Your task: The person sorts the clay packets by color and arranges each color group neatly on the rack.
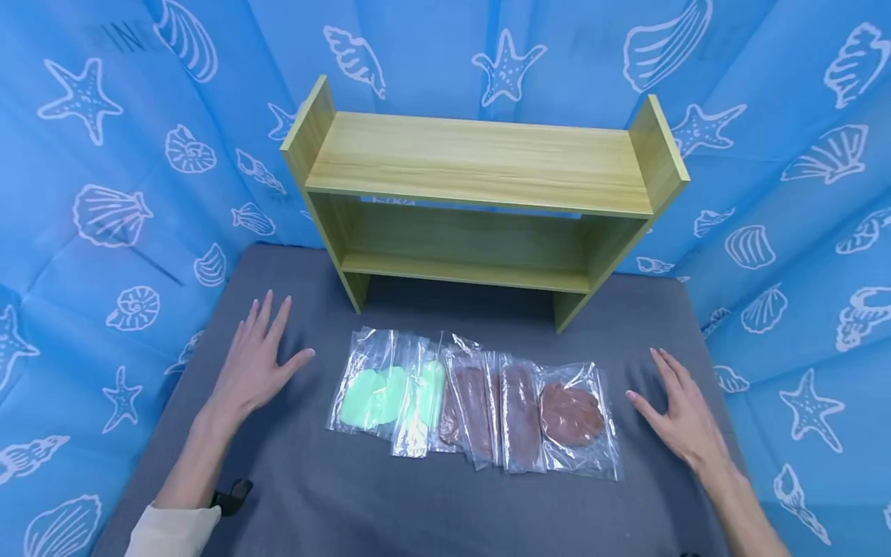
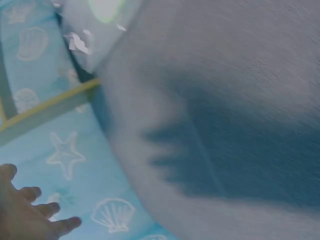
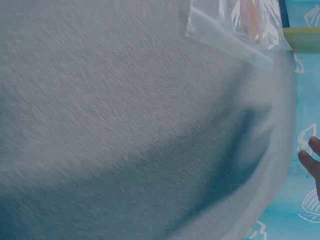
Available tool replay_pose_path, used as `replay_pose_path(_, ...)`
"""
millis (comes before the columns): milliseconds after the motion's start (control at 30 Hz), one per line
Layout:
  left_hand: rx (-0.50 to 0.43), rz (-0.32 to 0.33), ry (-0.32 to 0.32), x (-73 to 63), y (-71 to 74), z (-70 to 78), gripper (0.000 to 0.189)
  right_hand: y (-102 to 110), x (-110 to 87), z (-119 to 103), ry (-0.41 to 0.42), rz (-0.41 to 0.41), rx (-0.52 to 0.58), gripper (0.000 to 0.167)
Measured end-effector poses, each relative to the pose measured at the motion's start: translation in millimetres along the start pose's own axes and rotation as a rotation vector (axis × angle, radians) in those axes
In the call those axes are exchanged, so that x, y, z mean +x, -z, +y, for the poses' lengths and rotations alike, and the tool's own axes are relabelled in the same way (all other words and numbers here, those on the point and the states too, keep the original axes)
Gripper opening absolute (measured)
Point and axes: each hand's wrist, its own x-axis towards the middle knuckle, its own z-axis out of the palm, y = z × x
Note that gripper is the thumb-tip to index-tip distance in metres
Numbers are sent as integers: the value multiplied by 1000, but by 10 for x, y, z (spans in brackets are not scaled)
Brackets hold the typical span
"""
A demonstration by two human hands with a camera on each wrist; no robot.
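Note:
Several clear plastic bags lie overlapping in a row in the middle of the grey table. Those on the left hold light green soft-looking pieces [image 1: 372,398]; those on the right hold brown ones, the last a round brown lump [image 1: 571,415]. My left hand [image 1: 254,367] is held to the left of the row, fingers spread and holding nothing. To the right of the row my right hand [image 1: 682,414] hovers with its fingers extended, also holding nothing. Each wrist view shows fingertips at its edge, a hand's shadow on the cloth and one bag's corner.
A two-tier wooden shelf [image 1: 480,162] stands at the back of the table, behind the bags. Blue curtains [image 1: 90,209] with white shell and starfish prints surround the table [image 1: 418,510] at the back and sides.

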Motion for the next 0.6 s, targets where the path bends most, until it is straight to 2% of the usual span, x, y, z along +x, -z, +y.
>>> replay_pose_path(167,-146,4,-26,73,109,135,92,-46,-62,-99,-42,-5,79,81)
replay_pose_path(433,-269,-21,-44,228,316,315,90,-106,-90,-274,-201,-39,259,79)
replay_pose_path(500,-303,-11,-56,260,377,353,89,-119,-86,-295,-226,-51,296,79)
replay_pose_path(600,-341,40,-92,317,453,402,86,-127,-83,-311,-256,-84,347,78)
